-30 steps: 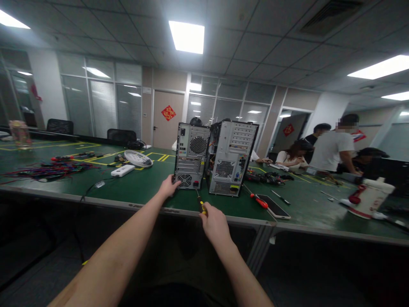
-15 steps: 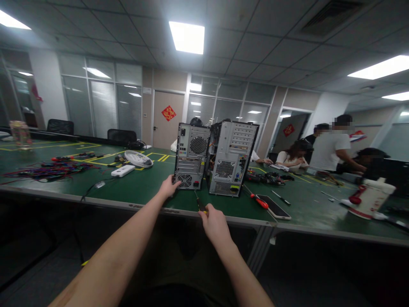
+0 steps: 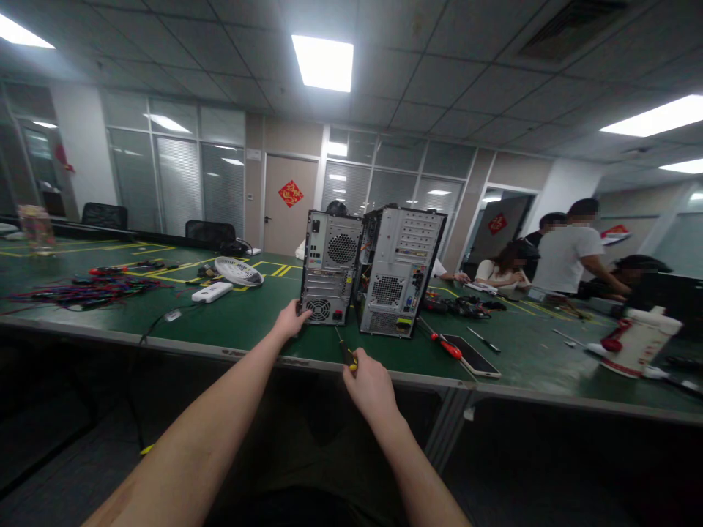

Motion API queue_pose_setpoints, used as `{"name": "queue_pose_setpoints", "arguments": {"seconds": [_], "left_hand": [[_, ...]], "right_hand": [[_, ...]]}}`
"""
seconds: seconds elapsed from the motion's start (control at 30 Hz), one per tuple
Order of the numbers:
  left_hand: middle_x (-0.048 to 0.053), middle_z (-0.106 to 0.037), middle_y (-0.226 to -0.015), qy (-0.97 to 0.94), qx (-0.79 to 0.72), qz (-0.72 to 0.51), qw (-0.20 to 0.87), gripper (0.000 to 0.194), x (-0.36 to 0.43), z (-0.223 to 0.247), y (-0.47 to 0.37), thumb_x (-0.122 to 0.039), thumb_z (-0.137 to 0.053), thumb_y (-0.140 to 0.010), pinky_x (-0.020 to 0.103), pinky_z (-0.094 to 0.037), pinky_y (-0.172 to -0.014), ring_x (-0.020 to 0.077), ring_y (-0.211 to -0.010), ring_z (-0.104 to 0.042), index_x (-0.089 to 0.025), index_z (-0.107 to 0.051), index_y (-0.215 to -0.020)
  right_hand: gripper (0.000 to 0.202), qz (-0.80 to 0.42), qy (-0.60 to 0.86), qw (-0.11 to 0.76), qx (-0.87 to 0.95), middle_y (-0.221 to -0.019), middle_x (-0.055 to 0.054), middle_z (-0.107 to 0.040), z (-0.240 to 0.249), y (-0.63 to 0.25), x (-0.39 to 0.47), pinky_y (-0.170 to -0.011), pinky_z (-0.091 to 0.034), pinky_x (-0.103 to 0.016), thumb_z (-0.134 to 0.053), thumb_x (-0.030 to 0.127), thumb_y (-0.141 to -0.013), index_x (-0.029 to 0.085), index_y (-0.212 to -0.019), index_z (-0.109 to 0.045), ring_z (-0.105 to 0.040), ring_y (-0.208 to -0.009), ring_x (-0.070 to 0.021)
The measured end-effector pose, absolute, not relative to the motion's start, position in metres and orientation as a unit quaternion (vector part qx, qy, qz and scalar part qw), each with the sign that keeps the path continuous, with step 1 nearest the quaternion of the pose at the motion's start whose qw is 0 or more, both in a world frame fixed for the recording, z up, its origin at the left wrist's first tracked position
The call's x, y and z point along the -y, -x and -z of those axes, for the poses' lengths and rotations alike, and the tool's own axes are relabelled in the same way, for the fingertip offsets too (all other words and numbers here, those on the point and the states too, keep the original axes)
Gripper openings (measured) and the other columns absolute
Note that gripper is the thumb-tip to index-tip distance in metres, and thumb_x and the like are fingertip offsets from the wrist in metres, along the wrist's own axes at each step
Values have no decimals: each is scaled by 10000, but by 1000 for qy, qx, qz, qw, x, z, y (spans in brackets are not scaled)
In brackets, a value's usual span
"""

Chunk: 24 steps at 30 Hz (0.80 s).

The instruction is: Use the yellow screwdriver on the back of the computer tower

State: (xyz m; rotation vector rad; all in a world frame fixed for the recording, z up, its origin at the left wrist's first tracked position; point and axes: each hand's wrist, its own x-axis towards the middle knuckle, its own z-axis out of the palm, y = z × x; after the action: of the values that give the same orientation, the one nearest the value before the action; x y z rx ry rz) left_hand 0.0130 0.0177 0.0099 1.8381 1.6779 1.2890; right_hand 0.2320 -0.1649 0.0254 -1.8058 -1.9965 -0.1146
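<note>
Two computer cases stand upright side by side on the green table, their rear panels facing me. My left hand [image 3: 291,320] grips the lower left edge of the smaller left case [image 3: 328,282]. Close to the table's front edge, my right hand [image 3: 369,375] is closed on a black and yellow screwdriver [image 3: 347,354], whose thin shaft points up toward the base of the left case. The taller right case [image 3: 392,274] is touched by neither hand. A red screwdriver [image 3: 451,350] lies beside a phone [image 3: 471,356] to its right.
On the left of the green table [image 3: 258,323] lie tangled wires [image 3: 82,290], a white power strip [image 3: 211,293] and a white round grille [image 3: 238,271]. Cables [image 3: 466,305] and a white jug [image 3: 640,340] are at the right. Several people are beyond.
The screwdriver's handle has tilted slightly in my right hand, showing more yellow. My left hand stays on the left case, and both cases stand as before.
</note>
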Motion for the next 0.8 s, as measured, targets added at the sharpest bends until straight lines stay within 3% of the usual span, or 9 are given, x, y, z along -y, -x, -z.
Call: {"name": "queue_pose_setpoints", "arguments": {"seconds": [0.37, 0.8], "left_hand": [[147, -646, -1267, -648, -585, -458, 164, 498, -16, -11, -13, -369, -660, -857, 330, -445, -980, 246, -1164, -615, -154, -535, -1288], [144, -640, -1278, -645, -590, -456, 167, 513, -17, -11, -14, -384, -660, -858, 315, -435, -983, 238, -1170, -609, -156, -523, -1297]], "right_hand": [[141, 38, 664, 205, 718, -897, -73, -705, -29, -232, 169, -652, -417, -278, -543, 300, -897, 197, -993, -538, -684, -827, -225], [78, 86, 625, 263, 730, -871, -40, -686, -20, -230, 166, -643, -376, -255, -527, 266, -930, 199, -946, -562, -652, -756, -170]]}}
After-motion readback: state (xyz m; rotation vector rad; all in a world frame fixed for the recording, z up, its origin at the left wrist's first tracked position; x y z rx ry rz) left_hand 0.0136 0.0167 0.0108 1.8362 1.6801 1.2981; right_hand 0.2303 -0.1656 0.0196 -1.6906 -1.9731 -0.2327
